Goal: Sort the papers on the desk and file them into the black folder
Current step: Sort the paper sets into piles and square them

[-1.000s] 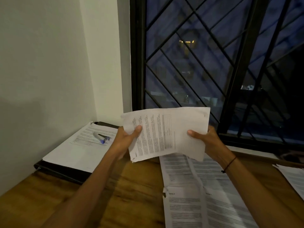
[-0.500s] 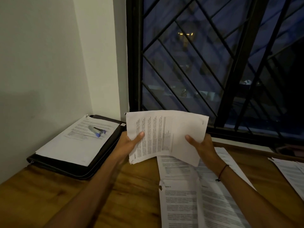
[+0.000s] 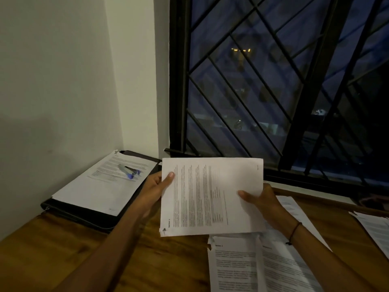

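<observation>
Both hands (image 3: 154, 191) (image 3: 262, 202) grip stapled sheets (image 3: 210, 197) sideways above desk (image 3: 147, 260), prob. to check before black folder (image 3: 88, 218).

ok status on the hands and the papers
Left hand and right hand grip one sheet midair. Black folder shut; paper and stapler lie on it.

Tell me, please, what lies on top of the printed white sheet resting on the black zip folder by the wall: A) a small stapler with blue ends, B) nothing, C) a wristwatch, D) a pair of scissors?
A: a small stapler with blue ends rests on the printed white sheet atop the black zip folder.
</observation>
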Demonstrator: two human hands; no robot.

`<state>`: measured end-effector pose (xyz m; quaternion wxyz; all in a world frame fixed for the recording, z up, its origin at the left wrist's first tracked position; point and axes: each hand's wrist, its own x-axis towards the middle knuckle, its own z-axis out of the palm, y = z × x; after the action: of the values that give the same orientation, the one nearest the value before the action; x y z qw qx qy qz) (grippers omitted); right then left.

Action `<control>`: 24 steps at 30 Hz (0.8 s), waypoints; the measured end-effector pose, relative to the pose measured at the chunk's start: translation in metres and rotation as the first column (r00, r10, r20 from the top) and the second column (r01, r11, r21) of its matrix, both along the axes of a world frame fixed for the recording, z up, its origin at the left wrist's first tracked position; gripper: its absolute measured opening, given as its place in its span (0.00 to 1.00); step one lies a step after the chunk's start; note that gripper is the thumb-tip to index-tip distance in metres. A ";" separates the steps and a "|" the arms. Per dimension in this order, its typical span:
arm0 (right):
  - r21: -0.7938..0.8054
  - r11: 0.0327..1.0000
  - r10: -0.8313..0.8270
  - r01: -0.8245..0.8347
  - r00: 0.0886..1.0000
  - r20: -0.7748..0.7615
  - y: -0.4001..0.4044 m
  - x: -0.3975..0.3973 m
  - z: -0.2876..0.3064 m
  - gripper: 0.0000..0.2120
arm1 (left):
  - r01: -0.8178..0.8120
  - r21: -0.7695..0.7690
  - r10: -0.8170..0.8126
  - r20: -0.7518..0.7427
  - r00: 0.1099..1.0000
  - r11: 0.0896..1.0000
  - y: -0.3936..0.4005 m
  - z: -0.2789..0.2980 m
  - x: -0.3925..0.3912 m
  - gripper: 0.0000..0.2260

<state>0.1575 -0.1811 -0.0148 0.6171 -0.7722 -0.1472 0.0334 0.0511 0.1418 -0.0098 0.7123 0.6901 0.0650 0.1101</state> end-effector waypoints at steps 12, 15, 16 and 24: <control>0.077 0.983 0.177 -0.168 0.977 -0.117 -0.009 -0.016 -0.023 0.29 | 0.021 0.121 -0.016 -0.038 0.999 0.992 0.001 -0.019 -0.029 0.15; 0.084 0.978 0.201 -0.191 0.971 -0.131 -0.006 -0.020 -0.021 0.22 | 0.011 0.145 -0.006 -0.032 0.999 0.989 0.006 -0.020 -0.033 0.15; 0.082 0.973 0.225 -0.215 0.964 -0.141 -0.005 -0.022 -0.017 0.20 | 0.006 0.167 -0.001 -0.035 0.999 0.986 0.010 -0.021 -0.034 0.16; 0.043 0.985 0.166 -0.166 0.986 -0.016 0.023 0.018 0.023 0.38 | 0.044 0.277 -0.014 -0.109 0.994 0.960 0.035 -0.034 -0.052 0.18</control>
<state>0.1757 -0.1585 0.0081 0.6294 -0.7440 -0.2056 0.0893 -0.0005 0.1769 -0.0438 0.6052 0.7892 0.0765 0.0710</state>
